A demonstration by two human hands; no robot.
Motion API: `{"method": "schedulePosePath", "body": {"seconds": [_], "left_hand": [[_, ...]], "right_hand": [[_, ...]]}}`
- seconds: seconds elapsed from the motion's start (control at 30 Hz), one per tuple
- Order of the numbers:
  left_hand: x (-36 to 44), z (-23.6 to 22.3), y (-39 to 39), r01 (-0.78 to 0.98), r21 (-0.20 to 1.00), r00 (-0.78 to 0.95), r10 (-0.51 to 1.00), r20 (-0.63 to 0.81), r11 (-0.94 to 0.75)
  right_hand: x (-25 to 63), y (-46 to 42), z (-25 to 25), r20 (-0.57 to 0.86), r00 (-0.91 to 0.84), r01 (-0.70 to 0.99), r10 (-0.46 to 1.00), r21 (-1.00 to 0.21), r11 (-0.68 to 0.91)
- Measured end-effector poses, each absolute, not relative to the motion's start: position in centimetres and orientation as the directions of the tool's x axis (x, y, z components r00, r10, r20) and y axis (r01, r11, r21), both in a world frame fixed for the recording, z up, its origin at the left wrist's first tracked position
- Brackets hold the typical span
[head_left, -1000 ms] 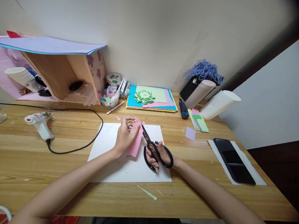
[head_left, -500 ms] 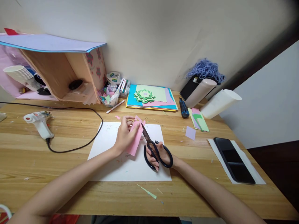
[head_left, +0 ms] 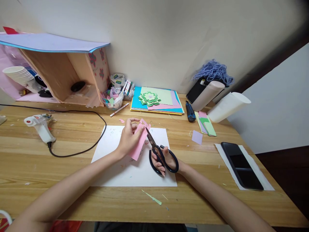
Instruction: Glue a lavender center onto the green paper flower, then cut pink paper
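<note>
My left hand (head_left: 128,139) pinches a strip of pink paper (head_left: 139,142) and holds it tilted above a white sheet (head_left: 116,167) on the wooden desk. My right hand (head_left: 164,160) has its fingers through the black handles of a pair of scissors (head_left: 159,154). The blades point up and left, and their tips meet the right edge of the pink paper near its top. Small pink offcuts lie on the white sheet and on the desk just beyond it.
A glue gun (head_left: 40,126) with a black cord lies at the left. Coloured paper sheets (head_left: 156,100), markers and a bowl of scraps (head_left: 112,101) stand at the back. A utility knife (head_left: 190,112), paper pieces (head_left: 205,125), a phone (head_left: 241,165) and rolls (head_left: 227,106) are at the right.
Both hands stay in nearly the same place. The pink paper has turned slightly in my left hand, and the scissor blades remain at its right edge.
</note>
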State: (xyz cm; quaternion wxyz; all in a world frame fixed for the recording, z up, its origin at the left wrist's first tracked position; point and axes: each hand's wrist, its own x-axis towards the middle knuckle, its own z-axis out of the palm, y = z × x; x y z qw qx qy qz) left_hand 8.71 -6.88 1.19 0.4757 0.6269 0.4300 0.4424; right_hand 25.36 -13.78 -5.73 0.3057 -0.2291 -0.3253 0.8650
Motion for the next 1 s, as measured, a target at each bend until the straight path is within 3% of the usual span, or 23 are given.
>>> {"method": "schedulePosePath", "body": {"seconds": [0.73, 1.0], "left_hand": [[7.8, 1.4, -5.4, 0.182, 0.967, 0.347, 0.932, 0.107, -0.179], [7.6, 1.0, -4.4, 0.141, 0.987, 0.358, 0.933, 0.024, -0.079]], "right_hand": [[25.5, -13.8, -5.3, -0.254, -0.714, -0.328, 0.652, -0.702, -0.632], [25.5, -13.8, -4.9, -0.272, -0.696, -0.312, 0.665, -0.719, -0.621]]}}
